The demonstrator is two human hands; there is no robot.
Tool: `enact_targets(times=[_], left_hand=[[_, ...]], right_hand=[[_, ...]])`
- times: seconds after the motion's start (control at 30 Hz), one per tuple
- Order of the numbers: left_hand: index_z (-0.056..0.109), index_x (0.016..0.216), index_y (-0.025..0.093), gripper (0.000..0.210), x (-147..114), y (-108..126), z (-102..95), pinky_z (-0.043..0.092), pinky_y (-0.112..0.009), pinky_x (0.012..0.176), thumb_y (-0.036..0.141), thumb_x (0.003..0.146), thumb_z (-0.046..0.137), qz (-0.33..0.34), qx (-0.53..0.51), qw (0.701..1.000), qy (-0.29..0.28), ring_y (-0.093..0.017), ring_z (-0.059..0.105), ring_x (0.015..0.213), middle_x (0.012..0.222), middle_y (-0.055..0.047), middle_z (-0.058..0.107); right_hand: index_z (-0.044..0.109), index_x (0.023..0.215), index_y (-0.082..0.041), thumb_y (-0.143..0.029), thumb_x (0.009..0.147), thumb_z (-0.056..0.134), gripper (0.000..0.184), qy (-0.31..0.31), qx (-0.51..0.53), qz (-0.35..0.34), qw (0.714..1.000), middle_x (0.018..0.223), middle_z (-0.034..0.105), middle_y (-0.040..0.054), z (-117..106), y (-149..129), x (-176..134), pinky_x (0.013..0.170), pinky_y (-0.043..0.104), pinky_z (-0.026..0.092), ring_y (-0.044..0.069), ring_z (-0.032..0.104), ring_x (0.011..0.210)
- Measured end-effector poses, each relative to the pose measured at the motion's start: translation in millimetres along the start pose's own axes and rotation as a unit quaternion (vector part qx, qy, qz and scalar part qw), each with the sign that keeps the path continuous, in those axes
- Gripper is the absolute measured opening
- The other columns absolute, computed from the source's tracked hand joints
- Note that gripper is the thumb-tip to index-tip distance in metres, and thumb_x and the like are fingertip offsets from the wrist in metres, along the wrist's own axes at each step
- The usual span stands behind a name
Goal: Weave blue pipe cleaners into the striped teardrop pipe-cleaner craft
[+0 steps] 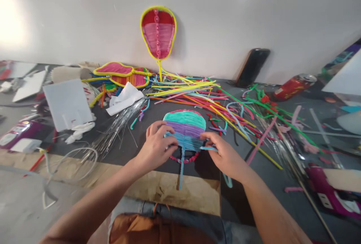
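A round pipe-cleaner fan [184,128] lies before me, with bands of teal, purple and light blue across it. Pink shows along its rim, and a light blue stem points toward me. My left hand [158,143] is at the fan's left edge, fingers curled and pinching there beside the blue rows. At the right edge my right hand [222,153] pinches a light blue pipe cleaner [209,148], whose bent length hangs below the palm. Between the hands, the fan's lower part is open, with the dark table visible inside the pink rim.
A finished yellow-edged fan [158,33] stands against the wall. Behind my work lie many loose pipe cleaners [186,89] and a bundle of metal wires [120,123]. A phone [253,67] leans at the back, near a red can [295,87]. Purple glue guns [332,191] flank the area.
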State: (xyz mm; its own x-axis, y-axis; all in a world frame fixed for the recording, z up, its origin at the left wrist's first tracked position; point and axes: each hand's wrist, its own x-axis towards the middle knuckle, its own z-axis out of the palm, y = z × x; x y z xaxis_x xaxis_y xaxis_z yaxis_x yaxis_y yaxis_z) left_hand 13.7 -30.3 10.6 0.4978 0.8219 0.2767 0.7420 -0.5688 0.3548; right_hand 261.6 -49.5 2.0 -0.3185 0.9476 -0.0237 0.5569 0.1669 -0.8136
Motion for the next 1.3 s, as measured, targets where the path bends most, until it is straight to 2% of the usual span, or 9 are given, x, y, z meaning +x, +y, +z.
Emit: enact_targets(times=[0.13, 0.23, 0.33, 0.43, 0.53, 0.63, 0.77, 1.0, 1.3], left_hand=[[0.069, 0.083, 0.025, 0.009, -12, 27, -4.7, 0.031, -0.046, 0.092, 0.028, 0.083, 0.061, -0.006, 0.01, 1.0, -0.015, -0.028, 0.042, 0.111, 0.101, -0.005, 0.062], [0.061, 0.112, 0.021, 0.036, -19, 52, -4.0, 0.031, -0.045, 0.089, 0.04, 0.082, 0.063, -0.011, 0.002, 1.0, 0.006, -0.028, 0.045, 0.104, 0.099, -0.007, 0.066], [0.063, 0.101, 0.02, 0.017, -22, 66, 2.7, 0.027, -0.044, 0.09, 0.028, 0.09, 0.053, 0.022, -0.016, 1.0, 0.015, -0.022, 0.05, 0.089, 0.082, -0.002, 0.068], [0.065, 0.085, 0.02, 0.018, -23, 64, 7.9, 0.027, -0.042, 0.088, 0.019, 0.091, 0.048, 0.013, -0.016, 0.999, 0.028, -0.02, 0.051, 0.083, 0.074, -0.001, 0.067], [0.066, 0.086, 0.021, 0.017, -22, 54, 6.4, 0.028, -0.041, 0.087, 0.02, 0.091, 0.049, -0.011, 0.004, 0.999, 0.04, -0.02, 0.053, 0.087, 0.075, -0.001, 0.068], [0.067, 0.09, 0.023, 0.016, -22, 44, 2.2, 0.029, -0.042, 0.09, 0.023, 0.09, 0.051, -0.037, 0.031, 0.998, 0.034, -0.021, 0.052, 0.093, 0.083, -0.002, 0.068], [0.069, 0.087, 0.025, 0.015, -25, 34, 2.0, 0.032, -0.043, 0.089, 0.024, 0.087, 0.054, -0.08, 0.083, 0.993, 0.021, -0.024, 0.049, 0.096, 0.089, -0.004, 0.065], [0.07, 0.092, 0.026, 0.015, -27, 31, 13.2, 0.032, -0.044, 0.087, 0.026, 0.086, 0.056, -0.09, 0.074, 0.993, -0.009, -0.024, 0.049, 0.097, 0.091, -0.005, 0.066], [0.067, 0.088, 0.023, 0.014, -19, 34, 10.8, 0.031, -0.045, 0.089, 0.023, 0.087, 0.053, -0.083, 0.077, 0.992, -0.051, -0.025, 0.048, 0.096, 0.086, -0.003, 0.069]], right_hand=[[0.056, 0.11, -0.023, -0.007, 0.081, 0.039, 0.037, -0.079, -0.079, 0.02, 0.994, 0.1, 0.068, 0.0052, 8, -9, 1, 0.075, 0.03, 0.046, 0.019, 0.065, 0.092], [0.056, 0.108, -0.021, -0.011, 0.083, 0.044, 0.03, -0.122, -0.156, 0.021, 0.98, 0.095, 0.071, 0.0053, 15, -17, -5, 0.067, 0.027, 0.043, 0.021, 0.068, 0.085], [0.056, 0.104, -0.021, -0.012, 0.084, 0.048, 0.024, -0.147, -0.169, -0.011, 0.974, 0.089, 0.072, 0.0042, 23, -24, -11, 0.061, 0.024, 0.04, 0.021, 0.068, 0.079], [0.057, 0.107, -0.023, -0.018, 0.087, 0.052, 0.021, -0.113, -0.1, -0.052, 0.987, 0.094, 0.071, 0.0024, 24, -27, -14, 0.065, 0.022, 0.042, 0.018, 0.067, 0.083], [0.062, 0.098, -0.024, -0.025, 0.091, 0.052, 0.013, -0.053, -0.066, -0.106, 0.991, 0.093, 0.071, 0.0009, 18, -25, -13, 0.07, 0.021, 0.042, 0.014, 0.065, 0.084], [0.065, 0.083, -0.023, -0.024, 0.09, 0.052, 0.015, 0.01, -0.145, -0.121, 0.982, 0.081, 0.07, -0.0013, 11, -19, -12, 0.066, 0.022, 0.039, 0.013, 0.065, 0.076], [0.064, 0.078, -0.022, -0.022, 0.089, 0.052, 0.016, 0.083, -0.275, -0.078, 0.955, 0.074, 0.069, -0.0019, 10, -13, -10, 0.059, 0.024, 0.033, 0.014, 0.065, 0.071], [0.062, 0.078, -0.021, -0.026, 0.089, 0.053, 0.015, 0.027, -0.334, -0.07, 0.94, 0.074, 0.07, -0.0012, 32, -16, -6, 0.055, 0.026, 0.029, 0.015, 0.066, 0.068], [0.059, 0.079, -0.019, -0.023, 0.092, 0.047, 0.017, 0.027, -0.362, -0.079, 0.929, 0.065, 0.068, 0.0018, 53, -18, -5, 0.051, 0.028, 0.024, 0.016, 0.063, 0.058]])
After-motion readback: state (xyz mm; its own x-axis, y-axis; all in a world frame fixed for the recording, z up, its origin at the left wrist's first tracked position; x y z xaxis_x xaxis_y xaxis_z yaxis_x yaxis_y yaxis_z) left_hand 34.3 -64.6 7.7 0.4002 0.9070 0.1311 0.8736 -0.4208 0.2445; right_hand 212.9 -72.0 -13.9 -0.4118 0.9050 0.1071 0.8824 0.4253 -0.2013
